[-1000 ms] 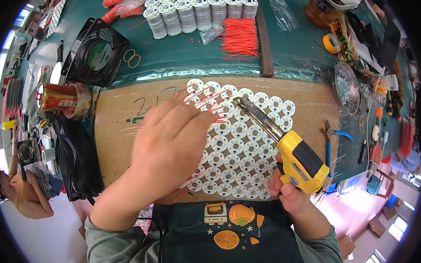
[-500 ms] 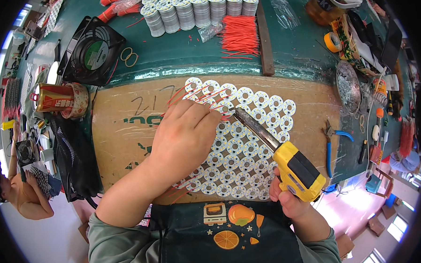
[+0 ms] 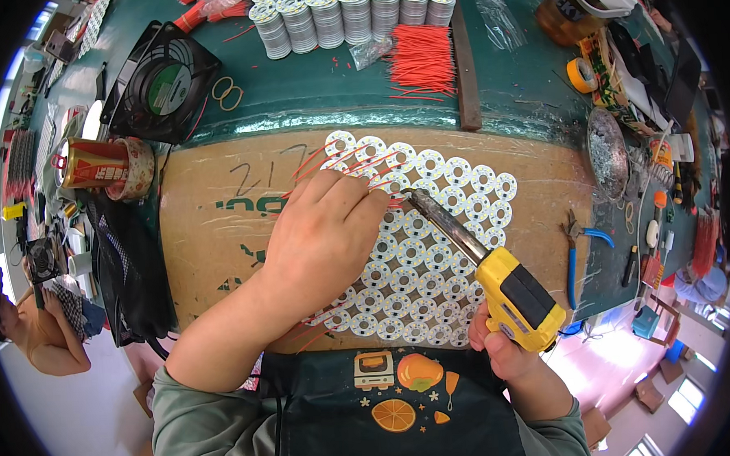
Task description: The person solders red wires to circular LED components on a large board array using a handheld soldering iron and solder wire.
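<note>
Round white LED boards (image 3: 411,249) lie in a joined sheet, with thin red wires (image 3: 323,160) on several boards along the left side. My left hand (image 3: 321,238) rests over the sheet's upper left, fingers curled together. A red wire (image 3: 397,200) shows beside its fingertips, which are mostly hidden. My right hand (image 3: 500,342) is closed round the handle of a yellow and black soldering gun (image 3: 521,298). The gun's metal barrel slants up and left, its dark tip at a board just right of my left fingertips.
Under the sheet lies a brown cardboard (image 3: 211,251). Stacked round boards (image 3: 327,22) and a pile of red wires (image 3: 423,58) stand beyond. A black fan (image 3: 163,86) and a can (image 3: 93,162) are at left; cutters (image 3: 574,251) and a metal dish (image 3: 608,154) at right.
The whole view has shifted slightly. Both hands and the soldering gun keep nearly the same place over the boards, the tip still beside my left fingertips.
</note>
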Available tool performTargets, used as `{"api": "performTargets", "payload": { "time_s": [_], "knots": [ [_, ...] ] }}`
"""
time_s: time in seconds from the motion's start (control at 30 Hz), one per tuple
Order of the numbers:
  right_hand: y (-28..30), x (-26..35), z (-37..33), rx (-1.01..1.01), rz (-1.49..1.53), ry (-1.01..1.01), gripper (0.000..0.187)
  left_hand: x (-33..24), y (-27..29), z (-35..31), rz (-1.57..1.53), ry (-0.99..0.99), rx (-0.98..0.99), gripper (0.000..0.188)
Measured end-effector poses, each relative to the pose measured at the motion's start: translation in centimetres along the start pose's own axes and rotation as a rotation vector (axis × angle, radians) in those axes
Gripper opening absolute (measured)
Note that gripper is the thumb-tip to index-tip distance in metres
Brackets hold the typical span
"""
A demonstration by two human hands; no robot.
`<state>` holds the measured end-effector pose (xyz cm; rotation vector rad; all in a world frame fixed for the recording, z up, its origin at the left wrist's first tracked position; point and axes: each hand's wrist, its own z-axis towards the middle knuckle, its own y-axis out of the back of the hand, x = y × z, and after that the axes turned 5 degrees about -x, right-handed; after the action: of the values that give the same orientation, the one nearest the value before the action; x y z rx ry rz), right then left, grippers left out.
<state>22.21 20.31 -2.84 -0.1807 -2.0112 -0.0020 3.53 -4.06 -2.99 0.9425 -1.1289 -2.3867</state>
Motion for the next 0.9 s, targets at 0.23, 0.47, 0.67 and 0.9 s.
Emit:
{"api": "performTargets", "payload": {
  "time_s": [0.23,0.47,0.67,0.9],
  "knots": [
    [0.3,0.7,0.5,0.09,-0.029,0.057,0.025,0.1,0.0,-0.1,-0.004,-0.001,-0.006,0.022],
    [0.0,0.3,0.2,0.026,-0.024,-0.014,0.061,0.0,0.1,0.0,0.013,-0.002,0.004,0.023],
    [0.1,0.4,0.0,0.05,0.114,0.017,0.083,-0.2,0.2,-0.1,0.016,0.005,0.01,0.021],
    [0.0,1.1,-0.2,0.115,0.246,-0.008,0.091,-0.4,1.0,0.1,0.007,0.021,-0.006,0.023]
  ]
}}
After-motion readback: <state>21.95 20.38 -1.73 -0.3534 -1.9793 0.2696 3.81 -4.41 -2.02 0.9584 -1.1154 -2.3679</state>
